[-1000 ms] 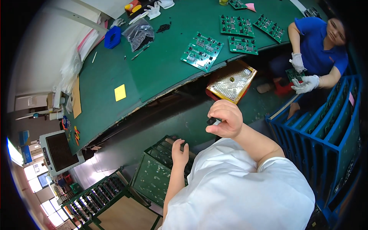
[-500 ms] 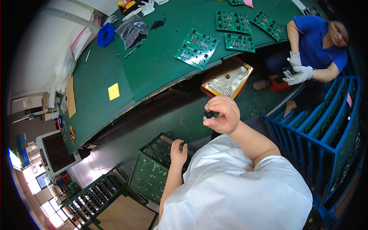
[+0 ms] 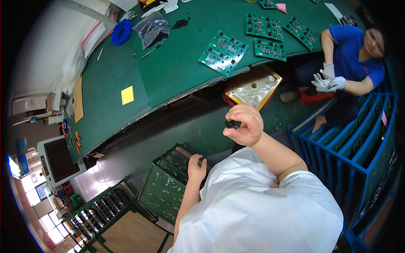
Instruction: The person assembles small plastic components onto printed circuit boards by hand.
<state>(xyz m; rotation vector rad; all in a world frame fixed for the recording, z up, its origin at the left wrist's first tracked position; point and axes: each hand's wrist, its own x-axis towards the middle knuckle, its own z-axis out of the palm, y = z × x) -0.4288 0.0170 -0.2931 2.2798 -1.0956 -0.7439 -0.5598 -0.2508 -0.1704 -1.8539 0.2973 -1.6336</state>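
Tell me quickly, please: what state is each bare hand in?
Left hand: open, no object visible.
Right hand: closed, holding a small black blocky part.

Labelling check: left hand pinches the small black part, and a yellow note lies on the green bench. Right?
Wrong hand: in the head view, the right hand, not the left hand, pinches the small black part. The yellow note does lie on the green bench.

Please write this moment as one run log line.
right hand: pinches small black part | left hand: open, near green rack | table: circuit boards, yellow note
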